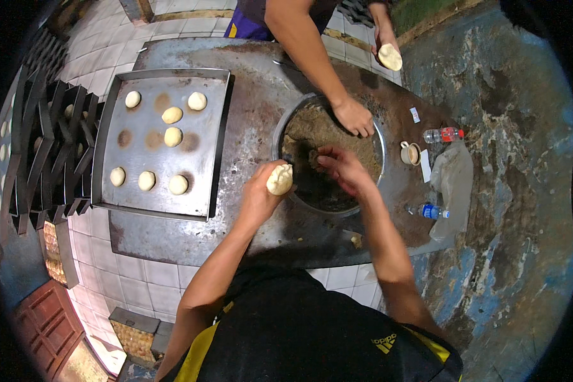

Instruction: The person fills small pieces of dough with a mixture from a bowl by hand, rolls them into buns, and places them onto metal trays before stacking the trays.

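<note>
My left hand is closed around a pale dough ball whose top is gathered into folds. It is held just beside the left rim of a round metal basin. Inside the basin lies a brown, crumbly mixture, thick at the far side and scraped down to a dark bottom nearer me. Over the basin, my right hand has its fingers bent together at a small brown clump of that mixture. A co-worker's hand reaches into the far right of the mixture; their other hand holds another dough piece.
Several dough balls sit on a square metal tray at the table's left. Stacked dark trays stand farther left. At the right are a cup, a red-capped bottle, a blue-labelled bottle and a plastic bag.
</note>
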`<state>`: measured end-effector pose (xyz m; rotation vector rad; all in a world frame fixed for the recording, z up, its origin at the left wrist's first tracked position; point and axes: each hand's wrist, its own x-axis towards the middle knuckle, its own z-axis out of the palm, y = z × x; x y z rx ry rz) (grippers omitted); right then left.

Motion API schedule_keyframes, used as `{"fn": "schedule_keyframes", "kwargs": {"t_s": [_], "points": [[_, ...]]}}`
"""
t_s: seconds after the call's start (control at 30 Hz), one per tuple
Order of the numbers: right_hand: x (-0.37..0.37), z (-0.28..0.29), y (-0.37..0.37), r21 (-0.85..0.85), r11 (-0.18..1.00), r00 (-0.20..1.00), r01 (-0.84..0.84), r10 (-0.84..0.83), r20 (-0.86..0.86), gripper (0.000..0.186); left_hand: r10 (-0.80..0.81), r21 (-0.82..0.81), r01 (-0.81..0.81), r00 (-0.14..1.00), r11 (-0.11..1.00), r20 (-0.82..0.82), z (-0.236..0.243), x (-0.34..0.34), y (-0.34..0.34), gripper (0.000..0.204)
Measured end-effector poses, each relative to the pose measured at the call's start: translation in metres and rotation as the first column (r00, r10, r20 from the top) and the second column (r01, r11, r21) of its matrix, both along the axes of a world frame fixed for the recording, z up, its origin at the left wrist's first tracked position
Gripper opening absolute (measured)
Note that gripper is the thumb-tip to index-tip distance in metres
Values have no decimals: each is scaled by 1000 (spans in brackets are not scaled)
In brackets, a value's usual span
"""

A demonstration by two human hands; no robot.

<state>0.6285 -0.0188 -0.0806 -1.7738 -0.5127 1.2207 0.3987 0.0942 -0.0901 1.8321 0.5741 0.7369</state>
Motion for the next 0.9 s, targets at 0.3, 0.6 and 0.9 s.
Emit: {"fn": "schedule_keyframes", "kwargs": {"t_s": [0.3, 0.6, 0.9], "points": [[-101, 19, -73, 429, 902, 950, 54, -179, 257, 59, -89, -202, 51, 979, 978, -184, 4, 13, -60, 50], [-177, 61, -154, 370, 903, 562, -220, -192, 804, 38, -92, -125, 81, 992, 989, -89, 22, -23, -156, 53], [-173, 53, -217, 697, 671, 937, 252, -349, -3, 68, -172, -447, 189, 982, 874, 80, 66, -65, -212, 39]]}}
